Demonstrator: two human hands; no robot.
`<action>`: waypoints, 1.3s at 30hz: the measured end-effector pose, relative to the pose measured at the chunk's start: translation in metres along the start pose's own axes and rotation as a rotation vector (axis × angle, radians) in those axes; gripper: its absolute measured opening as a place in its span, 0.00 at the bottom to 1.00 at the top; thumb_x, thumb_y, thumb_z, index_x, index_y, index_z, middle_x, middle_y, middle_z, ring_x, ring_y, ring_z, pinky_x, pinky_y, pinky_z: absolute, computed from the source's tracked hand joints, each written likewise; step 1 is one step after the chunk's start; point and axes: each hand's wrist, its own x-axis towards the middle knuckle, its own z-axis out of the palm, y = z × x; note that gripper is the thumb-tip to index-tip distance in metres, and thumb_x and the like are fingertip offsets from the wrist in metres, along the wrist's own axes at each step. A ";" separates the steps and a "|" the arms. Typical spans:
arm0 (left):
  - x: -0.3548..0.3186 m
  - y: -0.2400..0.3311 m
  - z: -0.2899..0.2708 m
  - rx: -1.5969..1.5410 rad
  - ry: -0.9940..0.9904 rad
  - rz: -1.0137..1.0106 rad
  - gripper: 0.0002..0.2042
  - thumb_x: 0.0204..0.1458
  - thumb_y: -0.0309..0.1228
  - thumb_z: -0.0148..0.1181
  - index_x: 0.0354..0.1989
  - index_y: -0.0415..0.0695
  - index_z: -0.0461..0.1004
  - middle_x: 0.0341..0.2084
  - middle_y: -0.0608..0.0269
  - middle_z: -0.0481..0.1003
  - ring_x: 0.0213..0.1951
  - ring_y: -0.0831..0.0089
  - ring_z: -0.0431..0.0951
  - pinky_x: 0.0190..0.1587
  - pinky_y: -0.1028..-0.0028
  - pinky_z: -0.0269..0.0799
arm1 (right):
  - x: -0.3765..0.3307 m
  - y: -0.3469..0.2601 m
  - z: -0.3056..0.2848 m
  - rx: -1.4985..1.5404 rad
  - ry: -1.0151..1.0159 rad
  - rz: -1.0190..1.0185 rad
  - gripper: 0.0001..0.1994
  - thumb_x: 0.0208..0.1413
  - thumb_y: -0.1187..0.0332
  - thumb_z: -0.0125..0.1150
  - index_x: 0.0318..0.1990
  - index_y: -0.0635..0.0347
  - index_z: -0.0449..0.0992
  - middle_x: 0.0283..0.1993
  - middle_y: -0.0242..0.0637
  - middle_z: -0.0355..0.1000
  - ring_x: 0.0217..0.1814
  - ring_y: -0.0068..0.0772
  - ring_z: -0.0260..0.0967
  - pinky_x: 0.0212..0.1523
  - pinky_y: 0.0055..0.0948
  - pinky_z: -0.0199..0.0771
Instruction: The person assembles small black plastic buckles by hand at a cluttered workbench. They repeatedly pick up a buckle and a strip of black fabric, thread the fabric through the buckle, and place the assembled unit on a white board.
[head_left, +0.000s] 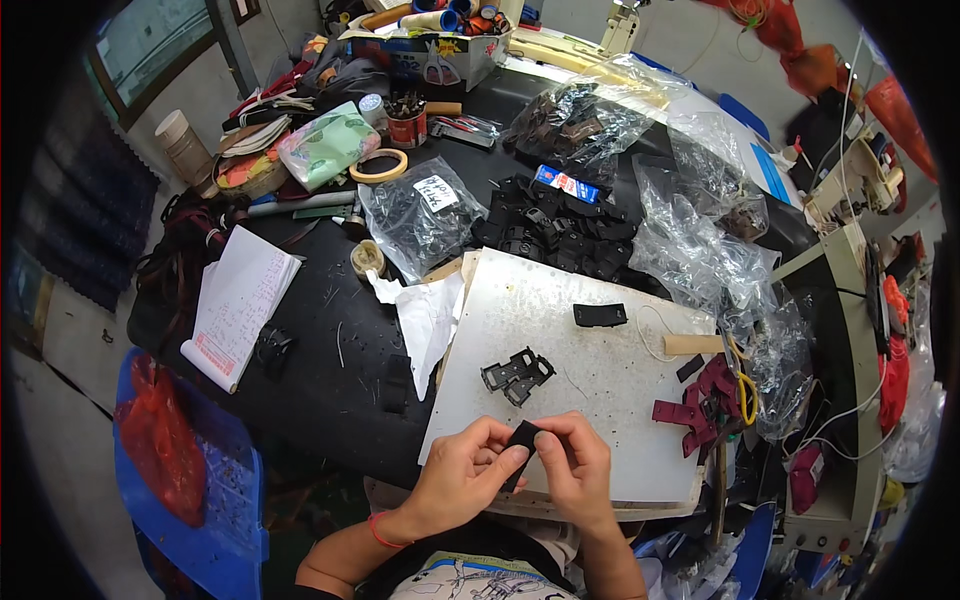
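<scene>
Head view, looking down on a cluttered black table (330,390) with a pale board (590,400) lying across its lower middle. At the bottom centre of the frame, both hands meet over the near edge of that board. The left hand (462,475) and the right hand (578,468) pinch one small black strap piece (521,447) between thumbs and fingertips, fingers closed narrow around it, the piece standing roughly upright between them. A red band circles the left wrist.

Just above the hands, on the board, lies a small cluster of black plastic buckles (516,373). Higher and to the right on the board sits a single black strip (600,315). At the board's right edge lie dark red strap pieces (700,400), with yellow-handled scissors (745,385) touching them.

Beyond the board, in the upper middle, a heap of black buckles (555,230) spreads over the table, flanked by clear plastic bags (420,215) holding more black parts. A white notepad (240,300) lies at the left, and a roll of tape (378,165) sits further up. A blue stool (215,480) stands at the lower left.
</scene>
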 end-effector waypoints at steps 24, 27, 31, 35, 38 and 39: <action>0.008 -0.002 -0.008 0.461 0.217 0.341 0.07 0.50 0.23 0.59 0.36 0.32 0.73 0.24 0.59 0.77 0.26 0.81 0.75 0.28 0.80 0.71 | 0.007 -0.001 0.009 -0.119 -0.036 0.024 0.03 0.55 0.75 0.55 0.33 0.66 0.71 0.27 0.41 0.68 0.24 0.35 0.67 0.25 0.30 0.66; 0.007 -0.005 -0.005 0.431 0.174 0.308 0.11 0.51 0.23 0.59 0.42 0.33 0.72 0.29 0.57 0.77 0.29 0.80 0.76 0.32 0.79 0.72 | 0.018 -0.002 0.005 -0.326 0.020 -0.123 0.05 0.56 0.73 0.55 0.31 0.65 0.73 0.25 0.39 0.70 0.23 0.30 0.67 0.24 0.28 0.65; 0.010 -0.003 -0.008 0.226 0.370 0.398 0.17 0.51 0.24 0.59 0.49 0.34 0.69 0.39 0.53 0.76 0.36 0.77 0.77 0.38 0.77 0.74 | 0.072 0.003 -0.002 -0.267 0.194 0.014 0.09 0.58 0.68 0.54 0.30 0.65 0.73 0.24 0.36 0.71 0.22 0.21 0.66 0.23 0.25 0.64; 0.005 -0.001 -0.021 0.455 0.307 0.398 0.14 0.51 0.24 0.58 0.46 0.35 0.71 0.38 0.53 0.77 0.36 0.72 0.78 0.39 0.75 0.74 | 0.114 0.006 -0.017 -0.206 0.197 -0.081 0.15 0.58 0.65 0.54 0.45 0.68 0.73 0.32 0.46 0.73 0.31 0.34 0.71 0.33 0.30 0.70; 0.005 -0.010 -0.024 0.438 0.304 0.373 0.13 0.51 0.25 0.58 0.46 0.35 0.72 0.38 0.53 0.77 0.36 0.72 0.78 0.39 0.75 0.74 | 0.082 0.016 -0.012 -0.624 0.024 -0.328 0.13 0.54 0.68 0.58 0.45 0.66 0.73 0.38 0.45 0.70 0.38 0.38 0.69 0.37 0.31 0.69; 0.009 -0.010 -0.023 0.439 0.297 0.374 0.13 0.51 0.25 0.58 0.46 0.35 0.72 0.38 0.53 0.77 0.36 0.71 0.78 0.39 0.75 0.74 | 0.076 0.017 -0.009 -0.720 -0.017 -0.410 0.13 0.53 0.70 0.60 0.45 0.65 0.73 0.39 0.44 0.69 0.39 0.38 0.68 0.38 0.31 0.68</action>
